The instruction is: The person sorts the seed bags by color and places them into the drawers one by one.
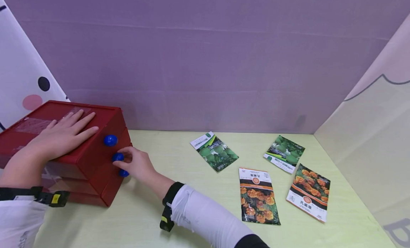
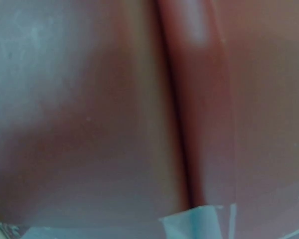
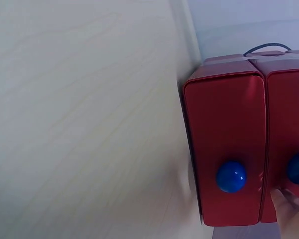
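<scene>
A red box of stacked drawers [image 1: 107,173] stands at the left of the table, with clear tape on parts of it. Its front bears three blue knobs, one above another. My left hand [image 1: 62,136] rests flat on the box's top, fingers spread. Thumb and fingers of my right hand [image 1: 139,164] pinch the middle knob [image 1: 117,157]. Above that is the top knob [image 1: 110,140], and below is the bottom knob [image 1: 124,173]. In the right wrist view, the bottom drawer [image 3: 226,119] appears flush beside the middle one. The left wrist view shows only blurred red box surface [image 2: 89,119].
Two green seed packets [image 1: 215,152] [image 1: 284,153] and two orange-flower packets [image 1: 259,198] [image 1: 309,193] lie on the pale wooden table [image 1: 179,148], right of the box. A purple backdrop [image 1: 205,63] rises behind, with printed white sheets at both sides.
</scene>
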A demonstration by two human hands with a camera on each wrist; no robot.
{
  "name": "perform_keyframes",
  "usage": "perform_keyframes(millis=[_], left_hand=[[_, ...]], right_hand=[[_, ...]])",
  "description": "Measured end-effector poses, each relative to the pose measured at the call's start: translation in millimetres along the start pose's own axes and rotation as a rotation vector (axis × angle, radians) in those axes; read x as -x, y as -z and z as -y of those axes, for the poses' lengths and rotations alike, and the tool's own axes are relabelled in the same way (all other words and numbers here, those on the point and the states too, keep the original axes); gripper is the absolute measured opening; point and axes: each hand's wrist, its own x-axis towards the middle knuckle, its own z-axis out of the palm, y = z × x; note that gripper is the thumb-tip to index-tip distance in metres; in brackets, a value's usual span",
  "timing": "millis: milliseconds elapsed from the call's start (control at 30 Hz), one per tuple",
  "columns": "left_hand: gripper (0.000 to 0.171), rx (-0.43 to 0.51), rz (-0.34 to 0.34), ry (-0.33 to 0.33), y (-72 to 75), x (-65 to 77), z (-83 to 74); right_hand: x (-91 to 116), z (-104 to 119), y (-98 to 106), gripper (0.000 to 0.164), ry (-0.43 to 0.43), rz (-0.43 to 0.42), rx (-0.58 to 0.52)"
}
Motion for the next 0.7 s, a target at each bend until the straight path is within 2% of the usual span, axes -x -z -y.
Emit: perform_keyframes(millis=[300, 533, 700], left_hand=[[0.08, 0.023, 0.003, -0.017, -1.2, -1.0, 4.7], [0.08, 0.019, 0.014, -0.006, 3.1, 2.1, -1.3], [0.081, 0.028, 0.025, 0.011, 3.5, 1.0, -0.9]], right_hand=[[2.2, -2.0, 9.5, 0.033, -0.006, 0.004, 0.003], [7.9, -9.7, 25.6, 0.032, -0.031, 0.008, -0.086], [14.4, -12.8, 38.5, 0.031, -0.05, -0.004, -0.092]])
